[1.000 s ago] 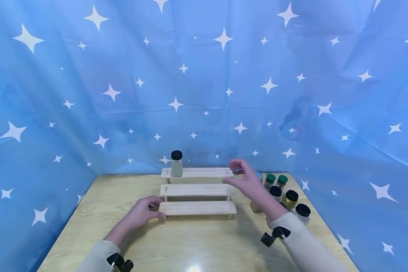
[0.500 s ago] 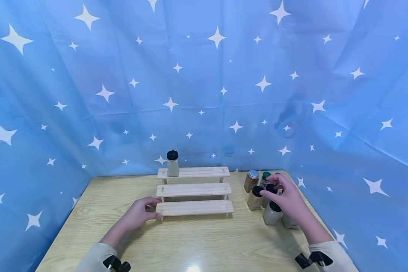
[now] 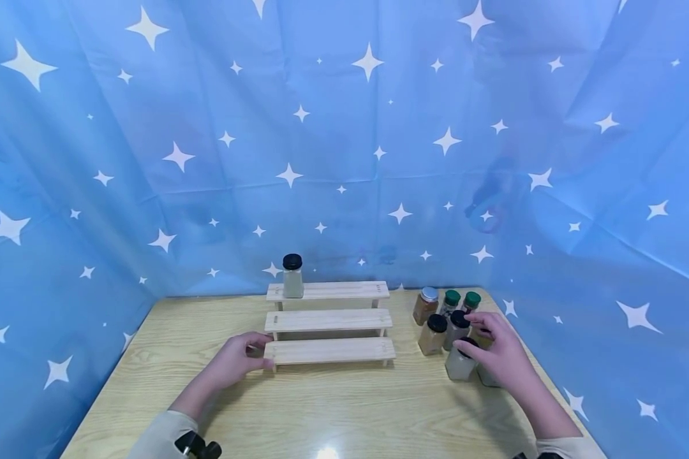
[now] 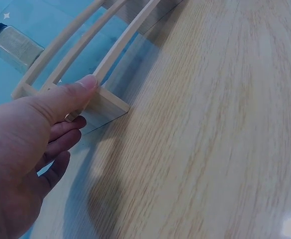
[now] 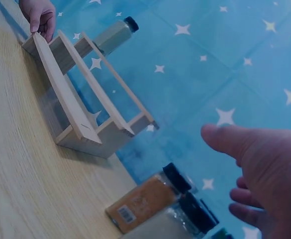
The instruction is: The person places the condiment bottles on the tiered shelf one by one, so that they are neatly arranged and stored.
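Observation:
A three-tier wooden rack (image 3: 330,320) stands on the table. At its left end my left hand (image 3: 237,360) pinches the bottom tier, the thumb (image 4: 80,89) on its edge and the fingers curled at the rack's side. One jar of pale powder with a black lid (image 3: 293,280) stands on the top tier, towards the left. My right hand (image 3: 502,350) hovers at a cluster of spice jars, thumb and fingers spread apart, holding nothing. Its thumb tip overlaps the black lid of a white-powder jar (image 3: 458,366). Part of the cluster is hidden behind this hand.
Left in the cluster is a tan-powder jar (image 3: 431,343) with a black lid. Behind it stand a reddish-brown jar (image 3: 425,310) with a silvery-blue lid and two green-lidded jars (image 3: 451,298). A blue star-patterned curtain (image 3: 344,127) hangs behind the wooden table (image 3: 344,408).
My right hand has left the rack's upper right side and moved right and down to the jars. The left hand stays at the rack's left end. The head view has shifted slightly.

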`<action>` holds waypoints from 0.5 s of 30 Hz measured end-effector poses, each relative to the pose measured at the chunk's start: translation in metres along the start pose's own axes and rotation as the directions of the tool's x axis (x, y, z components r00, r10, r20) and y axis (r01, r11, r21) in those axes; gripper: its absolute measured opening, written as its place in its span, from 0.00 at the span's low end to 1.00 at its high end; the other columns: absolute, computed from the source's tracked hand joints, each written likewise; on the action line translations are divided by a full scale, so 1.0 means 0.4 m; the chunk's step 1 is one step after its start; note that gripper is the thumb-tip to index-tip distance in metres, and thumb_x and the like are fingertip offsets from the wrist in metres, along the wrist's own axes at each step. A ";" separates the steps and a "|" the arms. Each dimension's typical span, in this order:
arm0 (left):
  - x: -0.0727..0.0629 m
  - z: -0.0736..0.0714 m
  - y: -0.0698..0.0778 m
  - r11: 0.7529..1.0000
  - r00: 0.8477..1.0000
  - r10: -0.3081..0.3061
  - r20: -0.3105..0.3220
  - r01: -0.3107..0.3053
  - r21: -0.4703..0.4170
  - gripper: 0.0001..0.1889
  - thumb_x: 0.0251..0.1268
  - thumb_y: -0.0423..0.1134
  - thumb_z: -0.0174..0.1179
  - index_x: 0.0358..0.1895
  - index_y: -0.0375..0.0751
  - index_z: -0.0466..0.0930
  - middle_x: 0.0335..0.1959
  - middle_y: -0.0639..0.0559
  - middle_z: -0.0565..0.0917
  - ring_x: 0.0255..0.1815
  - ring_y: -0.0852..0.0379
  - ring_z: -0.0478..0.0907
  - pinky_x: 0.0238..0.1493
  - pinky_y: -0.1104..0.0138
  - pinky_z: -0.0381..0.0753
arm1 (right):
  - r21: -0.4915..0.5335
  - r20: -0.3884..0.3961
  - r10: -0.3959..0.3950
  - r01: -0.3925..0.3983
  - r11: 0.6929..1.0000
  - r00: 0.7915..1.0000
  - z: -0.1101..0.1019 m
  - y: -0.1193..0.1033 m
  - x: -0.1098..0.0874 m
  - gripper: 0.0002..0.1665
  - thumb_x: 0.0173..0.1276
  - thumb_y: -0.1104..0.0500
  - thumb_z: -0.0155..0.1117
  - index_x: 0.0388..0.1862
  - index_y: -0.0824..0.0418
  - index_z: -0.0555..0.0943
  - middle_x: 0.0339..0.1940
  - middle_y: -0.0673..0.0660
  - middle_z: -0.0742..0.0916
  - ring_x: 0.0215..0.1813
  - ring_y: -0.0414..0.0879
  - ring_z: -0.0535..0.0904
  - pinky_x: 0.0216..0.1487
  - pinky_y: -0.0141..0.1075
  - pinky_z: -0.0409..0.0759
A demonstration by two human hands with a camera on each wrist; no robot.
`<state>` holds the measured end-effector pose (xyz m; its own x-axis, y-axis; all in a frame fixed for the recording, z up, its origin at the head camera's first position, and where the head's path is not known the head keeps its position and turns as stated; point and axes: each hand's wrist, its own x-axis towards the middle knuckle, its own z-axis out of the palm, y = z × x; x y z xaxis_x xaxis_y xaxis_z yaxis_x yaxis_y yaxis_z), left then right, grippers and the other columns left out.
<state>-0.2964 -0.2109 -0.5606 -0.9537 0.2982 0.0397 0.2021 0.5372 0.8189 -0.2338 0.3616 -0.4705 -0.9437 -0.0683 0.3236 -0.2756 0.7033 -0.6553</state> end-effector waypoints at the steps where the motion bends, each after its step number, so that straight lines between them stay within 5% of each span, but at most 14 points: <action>1: -0.001 0.000 -0.001 1.000 1.000 0.001 -0.001 -0.001 0.000 0.30 0.64 0.47 0.83 0.66 0.41 0.87 0.56 0.49 0.88 0.57 0.48 0.86 0.61 0.49 0.87 | 0.000 0.001 0.002 -0.002 1.000 1.000 0.002 0.000 -0.002 0.37 0.74 0.53 0.81 0.74 0.65 0.77 0.67 0.67 0.79 0.69 0.69 0.79 0.68 0.62 0.81; 15: -0.001 0.001 0.000 1.000 1.000 0.025 -0.009 -0.025 0.002 0.30 0.65 0.46 0.82 0.67 0.39 0.86 0.57 0.51 0.89 0.58 0.50 0.85 0.61 0.54 0.85 | -0.043 0.027 0.103 -0.101 0.994 0.994 0.041 0.023 -0.034 0.38 0.75 0.53 0.81 0.75 0.67 0.78 0.71 0.70 0.79 0.70 0.71 0.79 0.67 0.66 0.81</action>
<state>-0.2959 -0.2109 -0.5609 -0.9502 0.3046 0.0658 0.2267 0.5310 0.8165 -0.2267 0.3572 -0.4922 -0.9716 -0.0147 0.2361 -0.1703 0.7363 -0.6548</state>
